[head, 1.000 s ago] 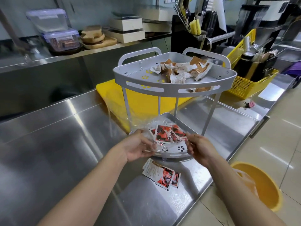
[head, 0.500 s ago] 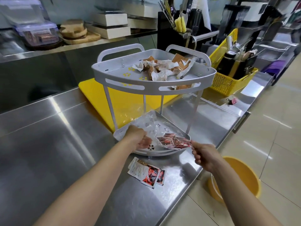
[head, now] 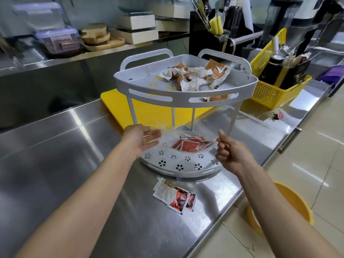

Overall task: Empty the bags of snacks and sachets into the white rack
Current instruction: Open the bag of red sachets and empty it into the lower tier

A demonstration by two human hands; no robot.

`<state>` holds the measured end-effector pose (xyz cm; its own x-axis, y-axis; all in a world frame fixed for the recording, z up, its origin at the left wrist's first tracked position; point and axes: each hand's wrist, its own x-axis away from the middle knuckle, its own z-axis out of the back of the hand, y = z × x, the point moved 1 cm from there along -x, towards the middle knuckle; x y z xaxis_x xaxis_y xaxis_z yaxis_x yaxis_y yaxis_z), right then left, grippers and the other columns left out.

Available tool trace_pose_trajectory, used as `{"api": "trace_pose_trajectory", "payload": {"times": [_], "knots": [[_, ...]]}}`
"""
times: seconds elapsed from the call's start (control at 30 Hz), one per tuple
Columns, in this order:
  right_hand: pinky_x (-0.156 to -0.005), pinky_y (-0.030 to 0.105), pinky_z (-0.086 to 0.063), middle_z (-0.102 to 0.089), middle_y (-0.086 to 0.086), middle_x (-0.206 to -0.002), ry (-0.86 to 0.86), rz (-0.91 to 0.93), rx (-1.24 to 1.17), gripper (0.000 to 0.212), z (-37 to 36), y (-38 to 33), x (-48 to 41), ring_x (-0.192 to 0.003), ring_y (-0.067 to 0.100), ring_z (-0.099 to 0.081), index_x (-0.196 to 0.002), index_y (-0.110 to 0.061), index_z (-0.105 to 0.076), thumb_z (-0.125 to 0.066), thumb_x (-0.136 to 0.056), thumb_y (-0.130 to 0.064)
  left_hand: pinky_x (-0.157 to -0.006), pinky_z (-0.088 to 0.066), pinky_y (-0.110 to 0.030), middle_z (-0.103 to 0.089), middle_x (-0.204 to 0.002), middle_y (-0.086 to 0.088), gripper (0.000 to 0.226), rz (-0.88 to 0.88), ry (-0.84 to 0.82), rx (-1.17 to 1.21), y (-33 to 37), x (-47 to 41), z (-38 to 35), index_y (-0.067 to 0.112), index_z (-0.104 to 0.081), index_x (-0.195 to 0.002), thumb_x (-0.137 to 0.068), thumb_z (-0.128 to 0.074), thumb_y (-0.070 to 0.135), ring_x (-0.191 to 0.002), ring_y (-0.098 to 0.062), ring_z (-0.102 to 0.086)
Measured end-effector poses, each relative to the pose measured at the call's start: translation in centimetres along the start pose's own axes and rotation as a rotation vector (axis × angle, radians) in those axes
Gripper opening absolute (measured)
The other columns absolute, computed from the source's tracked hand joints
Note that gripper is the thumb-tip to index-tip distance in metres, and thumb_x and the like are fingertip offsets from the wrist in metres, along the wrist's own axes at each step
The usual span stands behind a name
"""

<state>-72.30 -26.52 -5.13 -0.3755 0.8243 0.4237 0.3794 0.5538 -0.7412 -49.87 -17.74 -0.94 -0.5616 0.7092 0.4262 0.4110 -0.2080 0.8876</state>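
Note:
The white two-tier rack (head: 186, 99) stands on the steel counter. Its top tier holds crumpled brown and white snack packets (head: 193, 77). A clear plastic bag (head: 166, 137) lies over the bottom tier (head: 178, 167), with red sachets (head: 189, 146) inside it. My right hand (head: 229, 153) pinches the bag's right end at the tier's right side. My left hand (head: 139, 140) is at the tier's left side, fingers stretched out flat against the film. A few more sachets (head: 176, 197) lie on the counter just in front of the rack.
A yellow cutting board (head: 115, 101) lies behind the rack. A yellow basket (head: 270, 94) of bottles stands to the right, with a pink binder clip (head: 278, 114) near it. A yellow bucket (head: 290, 205) sits on the floor below the counter's front edge.
The bag has come down from the air onto the bottom tier and its sachets now rest there. My left hand's grip has loosened to straight fingers.

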Motion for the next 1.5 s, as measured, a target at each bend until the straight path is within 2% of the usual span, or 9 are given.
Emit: {"api": "trace_pose_trajectory", "payload": {"times": [0.23, 0.43, 0.6, 0.8, 0.93, 1.1, 1.23, 1.4, 1.5], "knots": [[-0.030, 0.014, -0.019, -0.040, -0.006, -0.037, -0.025, 0.058, 0.039, 0.026, -1.3, -1.1, 0.3, -0.027, 0.003, -0.027, -0.066, -0.010, -0.049, -0.057, -0.089, -0.021, -0.072, -0.054, -0.040, -0.065, -0.081, -0.015, 0.016, -0.008, -0.017, 0.025, 0.5, 0.5, 0.5, 0.008, -0.044, -0.082, -0.093, -0.037, 0.000, -0.072, -0.023, -0.064], [-0.036, 0.018, -0.020, -0.043, -0.005, -0.039, -0.098, 0.270, 0.093, 0.025, -1.6, -2.9, 1.4, -0.030, 0.005, -0.030, -0.066, -0.010, -0.050, -0.055, -0.089, -0.019, -0.073, -0.053, -0.037, -0.071, -0.062, -0.006, 0.020, -0.208, -0.028, -0.107, 1.6, 1.1, 0.5, 0.011, -0.038, -0.109, -0.092, -0.043, 0.003, -0.058, -0.018, -0.068], [-0.031, 0.014, -0.021, -0.040, -0.007, -0.035, 0.048, 0.049, 0.239, 0.027, -0.6, -1.1, 0.3, -0.027, 0.004, -0.029, -0.064, -0.012, -0.048, -0.056, -0.089, -0.018, -0.077, -0.045, -0.035, -0.068, -0.077, -0.009, 0.005, -0.061, -0.045, -0.402, 0.8, 2.0, 0.0, 0.010, -0.044, -0.092, -0.094, -0.041, 0.006, -0.069, -0.019, -0.066], [-0.033, 0.014, -0.024, -0.043, -0.006, -0.037, -0.045, 0.262, 0.145, 0.026, -1.4, -3.1, 0.9, -0.029, 0.005, -0.030, -0.065, -0.011, -0.049, -0.054, -0.090, -0.017, -0.064, -0.053, -0.029, -0.068, -0.072, -0.011, 0.026, -0.284, -0.069, -0.398, 2.1, 2.2, -0.2, 0.016, -0.049, -0.109, -0.091, -0.040, 0.000, -0.058, -0.020, -0.067], [-0.035, 0.015, -0.023, -0.043, -0.006, -0.038, -0.018, 0.273, 0.207, 0.027, -1.6, -3.6, 1.6, -0.030, 0.006, -0.030, -0.065, -0.013, -0.048, -0.053, -0.091, -0.018, -0.068, -0.050, -0.029, -0.069, -0.075, -0.010, 0.024, -0.352, -0.092, -0.388, 2.1, 3.3, -0.4, 0.015, -0.061, -0.084, -0.088, -0.044, -0.001, -0.058, -0.013, -0.068], [-0.051, 0.026, -0.039, -0.048, 0.004, -0.059, 0.010, 0.219, 0.316, 0.027, -2.1, -2.2, 2.3, -0.050, 0.013, -0.045, -0.067, -0.013, -0.049, -0.049, -0.093, -0.020, -0.074, -0.035, -0.033, -0.069, -0.085, -0.006, 0.018, -0.281, -0.069, -0.419, 1.6, 3.2, -0.1, 0.020, -0.056, -0.077, -0.086, -0.051, 0.005, -0.076, -0.016, -0.064], [-0.075, 0.039, -0.051, -0.060, 0.006, -0.073, 0.000, 0.351, 0.237, 0.026, -2.6, -2.6, 3.2, -0.074, 0.018, -0.059, -0.073, -0.011, -0.049, -0.041, -0.097, -0.020, -0.076, -0.039, -0.032, -0.070, -0.081, 0.001, 0.019, -0.326, -0.090, -0.339, 1.7, 3.5, 0.1, 0.021, -0.058, -0.080, -0.091, -0.048, 0.009, -0.080, -0.009, -0.064], [-0.071, 0.040, -0.053, -0.060, 0.010, -0.081, -0.026, -0.167, 0.267, 0.020, -0.1, 0.4, 2.1, -0.076, 0.021, -0.062, -0.071, -0.012, -0.050, -0.046, -0.091, -0.016, -0.087, -0.047, -0.042, -0.073, -0.063, -0.002, 0.028, 0.009, -0.109, -0.366, -0.7, 2.2, 2.5, 0.020, -0.054, -0.110, -0.090, -0.042, 0.002, -0.078, -0.020, -0.068], [-0.062, 0.039, -0.058, -0.067, 0.017, -0.080, -0.044, -0.375, 0.309, 0.031, 2.4, 0.4, 1.9, -0.061, 0.025, -0.068, -0.073, -0.005, -0.057, -0.054, -0.085, -0.034, -0.081, -0.051, -0.046, -0.074, -0.087, -0.011, 0.048, 0.219, -0.227, -0.360, -1.2, 2.3, 4.5, 0.029, -0.045, -0.128, -0.089, -0.049, 0.001, -0.086, -0.026, -0.068]]}}
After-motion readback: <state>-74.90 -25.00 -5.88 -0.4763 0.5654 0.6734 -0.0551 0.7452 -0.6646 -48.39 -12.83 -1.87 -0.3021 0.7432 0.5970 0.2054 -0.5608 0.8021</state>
